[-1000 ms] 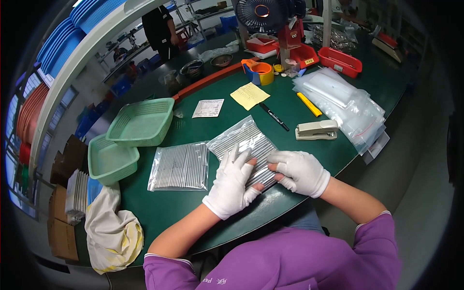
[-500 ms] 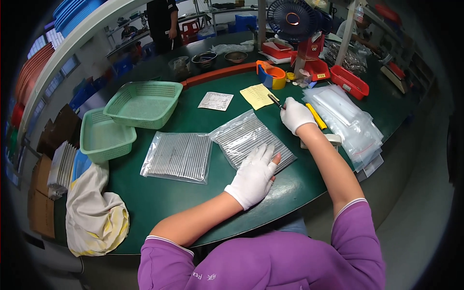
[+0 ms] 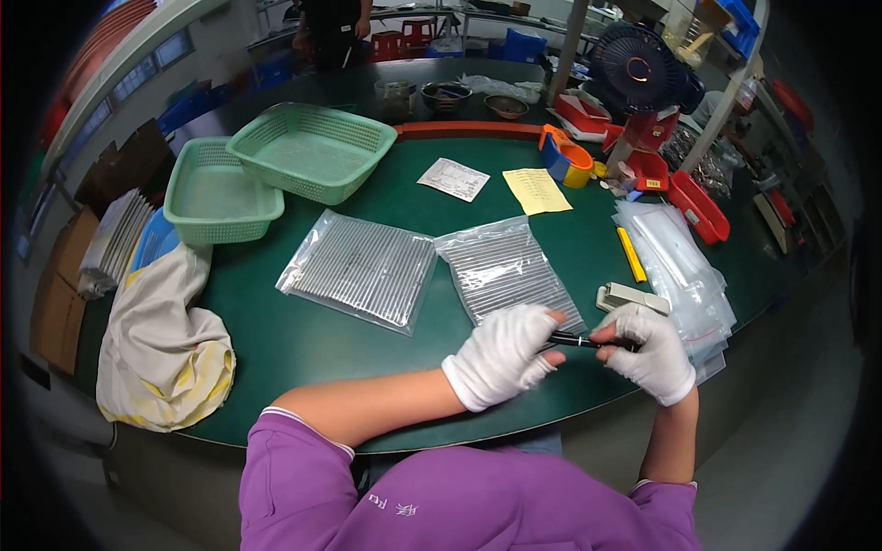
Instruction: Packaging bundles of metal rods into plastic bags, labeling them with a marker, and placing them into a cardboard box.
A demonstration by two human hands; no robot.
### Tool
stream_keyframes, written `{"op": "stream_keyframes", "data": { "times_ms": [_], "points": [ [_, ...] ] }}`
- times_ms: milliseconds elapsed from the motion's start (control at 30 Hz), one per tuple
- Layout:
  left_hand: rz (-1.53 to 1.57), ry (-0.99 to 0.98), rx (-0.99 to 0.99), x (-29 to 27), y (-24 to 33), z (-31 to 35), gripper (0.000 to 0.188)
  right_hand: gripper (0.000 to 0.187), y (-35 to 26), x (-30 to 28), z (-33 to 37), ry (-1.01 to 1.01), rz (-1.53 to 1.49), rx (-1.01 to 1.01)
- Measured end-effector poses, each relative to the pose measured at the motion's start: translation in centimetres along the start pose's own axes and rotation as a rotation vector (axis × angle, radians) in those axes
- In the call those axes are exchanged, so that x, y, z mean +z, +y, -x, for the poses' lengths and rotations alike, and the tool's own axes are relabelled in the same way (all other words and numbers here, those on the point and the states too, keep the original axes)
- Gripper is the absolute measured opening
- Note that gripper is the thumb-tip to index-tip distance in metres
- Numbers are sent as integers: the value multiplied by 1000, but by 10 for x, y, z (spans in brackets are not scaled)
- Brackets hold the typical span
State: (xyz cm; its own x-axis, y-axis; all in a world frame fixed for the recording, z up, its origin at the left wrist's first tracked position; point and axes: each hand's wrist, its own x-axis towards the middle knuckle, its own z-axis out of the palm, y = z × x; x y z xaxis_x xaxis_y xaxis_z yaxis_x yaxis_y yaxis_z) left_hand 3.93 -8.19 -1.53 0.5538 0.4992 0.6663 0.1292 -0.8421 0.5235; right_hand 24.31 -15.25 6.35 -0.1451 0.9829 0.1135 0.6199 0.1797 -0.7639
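Both my hands wear white gloves with bare fingertips showing. A black pen [image 3: 577,341] lies crosswise between them, above the near edge of the right-hand bag. My left hand [image 3: 505,356] is closed on the pen's left end. Around its other end, the fingers of my right hand [image 3: 649,353] are closed too. Just beyond my left hand lies a clear plastic bag [image 3: 505,262] of thin grey rods in a row. A second bag of rods [image 3: 360,271] lies flat to its left. Behind my right hand sits a pale stapler [image 3: 632,298].
Two green baskets [image 3: 225,228] overlap at the left, with a crumpled cloth [image 3: 165,340] nearer me. Beyond the bags lie a white slip [image 3: 453,179] and a yellow note [image 3: 537,191]. Clear bags [image 3: 675,266], a yellow cutter [image 3: 631,254] and red trays [image 3: 698,207] are at the right. A fan [image 3: 641,69] stands behind.
My right hand has come back toward me with the pen from beside the yellow note. My left hand has left the right-hand bag's top and now grips the pen. The view has shifted.
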Motion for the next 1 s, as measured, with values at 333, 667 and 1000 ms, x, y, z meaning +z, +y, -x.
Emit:
{"op": "stream_keyframes", "data": {
  "times_ms": [333, 667, 1000],
  "points": [
    [330, -63, -208, -6, 12, -1, 19, 42, 5, 37, -17, 202, -557, -39],
    [626, -299, -350, -13, 19, -15, 29, 51, -7, 49, -34, 421, -501, -63],
    [42, -365, 55, -22, 12, -16, 30, 38, 8, 10, -65, 377, -1490, -183]
  ]
}}
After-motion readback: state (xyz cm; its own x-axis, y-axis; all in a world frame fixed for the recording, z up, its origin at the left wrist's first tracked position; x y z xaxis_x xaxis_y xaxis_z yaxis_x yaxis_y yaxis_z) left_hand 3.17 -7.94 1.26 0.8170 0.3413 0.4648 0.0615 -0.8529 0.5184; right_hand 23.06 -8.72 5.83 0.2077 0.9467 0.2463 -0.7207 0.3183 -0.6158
